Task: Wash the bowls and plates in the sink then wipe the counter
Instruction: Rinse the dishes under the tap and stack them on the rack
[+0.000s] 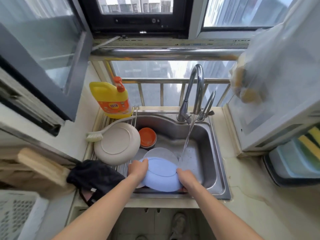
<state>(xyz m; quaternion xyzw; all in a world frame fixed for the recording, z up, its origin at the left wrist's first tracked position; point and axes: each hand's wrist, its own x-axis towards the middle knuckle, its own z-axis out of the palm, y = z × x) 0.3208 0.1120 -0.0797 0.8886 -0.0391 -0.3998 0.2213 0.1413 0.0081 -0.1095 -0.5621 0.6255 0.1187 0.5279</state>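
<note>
A light blue plate (161, 175) is held upside down over the steel sink (214, 163). My left hand (138, 168) grips its left rim and my right hand (186, 177) grips its right rim. Water runs from the tap (195, 94) and lands just beyond my right hand. Under the blue plate lies a white plate (161, 152). Orange bowls (147, 137) are stacked at the sink's back left. A beige plate (117, 142) lies face down on the wire rack (121, 166) to the left.
A yellow detergent bottle (110, 99) stands behind the rack, with a dish brush (97, 135) beside the beige plate. A black cloth (93, 177) lies on the counter's left edge. Sponges (310, 141) sit in a tray at the right. The cream counter (251, 196) extends right.
</note>
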